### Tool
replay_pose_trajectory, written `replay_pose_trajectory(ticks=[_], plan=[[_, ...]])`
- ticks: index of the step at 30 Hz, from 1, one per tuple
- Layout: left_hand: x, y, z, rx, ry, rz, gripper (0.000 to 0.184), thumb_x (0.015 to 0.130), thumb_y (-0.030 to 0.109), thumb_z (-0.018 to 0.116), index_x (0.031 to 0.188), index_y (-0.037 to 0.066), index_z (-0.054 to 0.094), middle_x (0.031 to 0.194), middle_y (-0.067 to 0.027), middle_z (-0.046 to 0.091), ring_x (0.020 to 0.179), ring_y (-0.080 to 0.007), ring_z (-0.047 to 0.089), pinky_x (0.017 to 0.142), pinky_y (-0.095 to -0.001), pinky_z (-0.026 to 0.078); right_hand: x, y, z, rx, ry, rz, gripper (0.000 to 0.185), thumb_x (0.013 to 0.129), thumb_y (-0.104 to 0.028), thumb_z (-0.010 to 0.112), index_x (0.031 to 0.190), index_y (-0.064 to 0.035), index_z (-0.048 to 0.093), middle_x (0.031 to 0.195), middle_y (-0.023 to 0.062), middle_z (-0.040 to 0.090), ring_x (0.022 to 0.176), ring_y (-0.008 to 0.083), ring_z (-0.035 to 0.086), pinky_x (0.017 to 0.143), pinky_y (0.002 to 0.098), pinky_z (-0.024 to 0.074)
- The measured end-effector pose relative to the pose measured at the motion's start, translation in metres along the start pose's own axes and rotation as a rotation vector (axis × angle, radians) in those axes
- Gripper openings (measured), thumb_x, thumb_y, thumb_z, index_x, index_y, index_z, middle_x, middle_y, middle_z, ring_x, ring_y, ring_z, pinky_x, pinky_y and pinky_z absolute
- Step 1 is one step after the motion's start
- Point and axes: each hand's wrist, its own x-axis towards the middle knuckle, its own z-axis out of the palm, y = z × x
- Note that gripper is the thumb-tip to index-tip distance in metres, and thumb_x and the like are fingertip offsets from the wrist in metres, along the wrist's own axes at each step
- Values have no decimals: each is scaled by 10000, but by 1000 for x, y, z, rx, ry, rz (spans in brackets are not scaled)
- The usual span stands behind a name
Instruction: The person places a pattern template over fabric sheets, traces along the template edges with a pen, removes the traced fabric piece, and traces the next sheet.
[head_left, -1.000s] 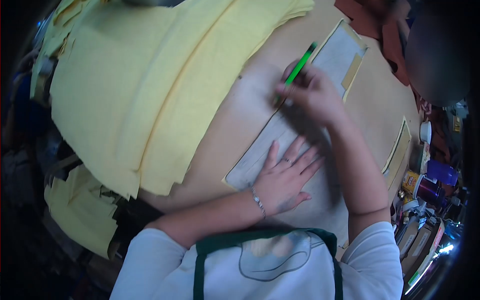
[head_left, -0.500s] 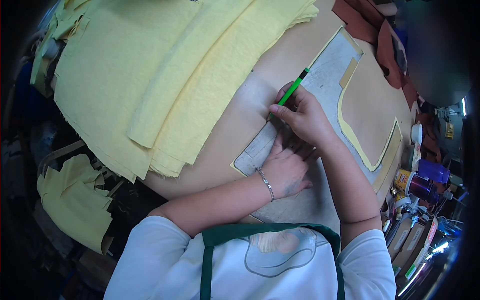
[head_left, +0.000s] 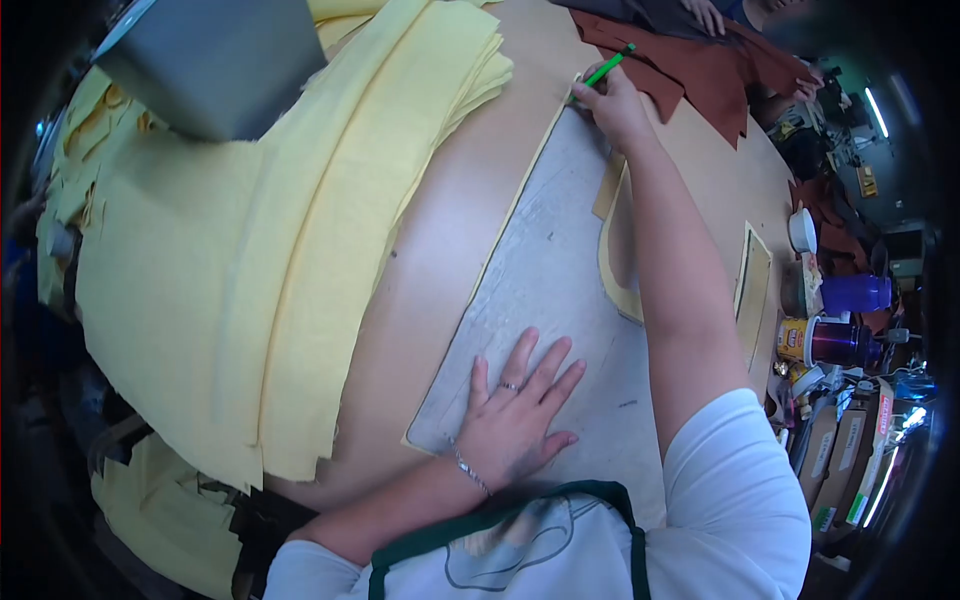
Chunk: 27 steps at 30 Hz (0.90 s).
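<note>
My left hand (head_left: 517,415) lies flat with spread fingers on a grey pattern template (head_left: 540,255). A ring and a chain bracelet show on it. The template rests on yellow material, whose thin edge peeks out along its left side. At the template's far tip, my right hand (head_left: 612,108) grips a green pen (head_left: 605,70), its lower end by the corner of the template. Beneath the right forearm, the template's curved cut-out is partly hidden.
Stacked yellow sheets (head_left: 310,250) cover the table's left side. A grey box-like shape (head_left: 220,70) stands over them. Reddish-brown material (head_left: 690,70) lies at the far edge, near another person's hand (head_left: 705,15). Jars, a purple container (head_left: 855,293) and boxes line the right.
My right hand has moved the pen up along the template's left edge to its far tip. My left hand has come out from beneath it and spread flat. The view has shifted.
</note>
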Motion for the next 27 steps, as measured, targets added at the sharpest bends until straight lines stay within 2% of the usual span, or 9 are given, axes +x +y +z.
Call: replay_pose_trajectory(ticks=[3,9,11,14,16,18,23,26,27], plan=[[2,1,-5,38,-30,-4,692,693,488,578,1289,233,336,1389,-21,179,1290,-282,86,886,-642,171,33,15,-6,164,135,13,186,793,-64,572,930,-56,447,833,47,526,705,123,549,582,228,494],[7,7,-6,113,-24,-12,648,697,491,571,1257,223,387,1355,-31,252,1262,-287,165,866,-627,203,43,27,-29,516,223,-64,202,788,-85,585,922,-6,455,809,74,552,701,148,575,594,261,491],[11,14,-16,173,-9,-19,596,719,454,569,1233,191,419,1314,-49,324,1231,-289,241,876,-583,251,48,38,-33,400,180,-52,211,781,-99,596,910,11,471,793,84,562,689,157,580,602,273,482],[53,15,-42,-6,23,-151,473,772,359,538,1177,127,466,1228,-79,419,1155,-292,351,884,-490,319,49,52,-28,265,177,-70,224,761,-117,615,910,11,507,776,95,574,684,161,578,619,278,467],[105,4,-52,199,325,-16,380,812,267,492,1140,76,480,1180,-109,455,1112,-302,400,884,-422,351,53,53,-24,121,197,-102,231,755,-116,619,917,6,508,781,97,576,689,161,576,628,276,468],[166,-15,-53,213,430,-33,350,836,240,450,1154,94,468,1235,-99,414,1170,-315,339,913,-490,313,46,44,-24,128,193,-84,247,746,-130,632,918,0,509,787,92,577,706,160,572,651,273,466],[253,-46,-51,337,365,-78,379,886,313,317,1250,230,383,1350,-12,280,1271,-285,177,946,-626,169,45,45,-22,57,209,-163,243,739,-125,636,913,-11,509,783,100,581,725,173,578,665,281,466],[257,-53,-45,360,331,-93,396,889,347,281,1270,264,353,1362,1,255,1276,-274,165,948,-629,159,35,56,-54,-160,176,-143,244,737,-137,633,914,-25,508,771,113,587,744,203,587,685,309,462],[256,-53,-46,363,321,-97,396,889,345,282,1271,266,350,1362,2,254,1276,-274,163,948,-629,160,30,58,-61,-84,143,-115,247,736,-150,633,914,-28,512,774,119,590,754,216,588,693,318,459]])
